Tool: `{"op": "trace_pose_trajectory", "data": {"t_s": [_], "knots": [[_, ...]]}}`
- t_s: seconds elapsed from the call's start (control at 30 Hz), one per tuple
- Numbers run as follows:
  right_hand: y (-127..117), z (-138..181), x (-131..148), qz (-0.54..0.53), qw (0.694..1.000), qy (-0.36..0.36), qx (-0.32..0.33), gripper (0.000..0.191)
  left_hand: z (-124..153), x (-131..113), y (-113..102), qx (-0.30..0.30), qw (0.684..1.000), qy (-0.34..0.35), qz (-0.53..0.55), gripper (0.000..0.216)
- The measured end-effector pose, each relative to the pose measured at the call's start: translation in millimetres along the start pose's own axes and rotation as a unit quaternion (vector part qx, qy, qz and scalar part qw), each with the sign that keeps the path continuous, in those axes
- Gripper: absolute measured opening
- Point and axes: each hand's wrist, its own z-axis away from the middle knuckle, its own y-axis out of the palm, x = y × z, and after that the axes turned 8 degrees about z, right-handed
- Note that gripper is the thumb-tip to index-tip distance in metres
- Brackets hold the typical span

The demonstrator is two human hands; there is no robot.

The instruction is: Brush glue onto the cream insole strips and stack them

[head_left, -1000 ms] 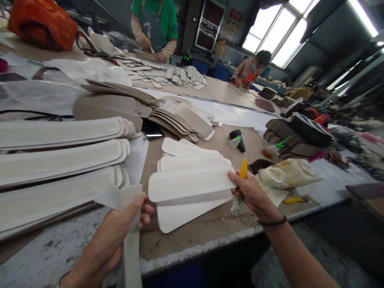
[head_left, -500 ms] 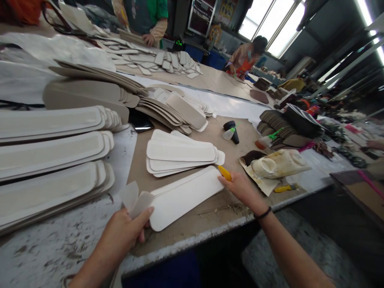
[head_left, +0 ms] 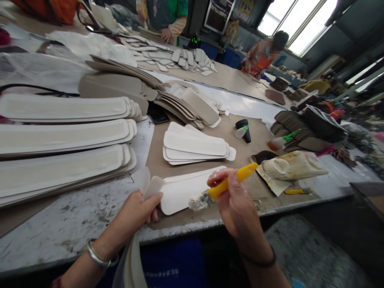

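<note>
Right hand point(head_left: 232, 200) gripping yellow brush point(head_left: 223, 186), bristles down-left | left hand point(head_left: 136, 210) pinching strip point(head_left: 150, 186)

Stack of pads point(head_left: 196, 147) lies behind panel point(head_left: 186, 190), jug point(head_left: 295, 165) right.

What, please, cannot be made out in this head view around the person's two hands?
- Folded pale grey strip in the left hand: its lower end runs off the bottom edge.
- Yellow-handled brush in the right hand: clotted bristles, blurred.
- Flat white oblong panel: near end hidden by both hands.
</note>
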Motion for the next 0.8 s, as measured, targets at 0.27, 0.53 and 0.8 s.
{"op": "trace_pose_trajectory", "data": {"t_s": [0.27,0.53,0.8], "knots": [[24.5,7.0,-45.3,0.017,0.997,0.059,0.049,0.036,-1.8,0.7,-3.4,0.032,0.999,0.002,0.027,0.046],[-1.2,0.1,-44.5,0.204,0.977,-0.058,0.023,0.018,0.1,0.9,-3.9,0.017,1.000,0.000,0.004,0.047],[-58.4,-20.8,-41.3,0.426,0.879,-0.199,-0.075,0.010,-10.3,17.3,-0.5,0.004,1.000,0.000,-0.028,0.053]]}}
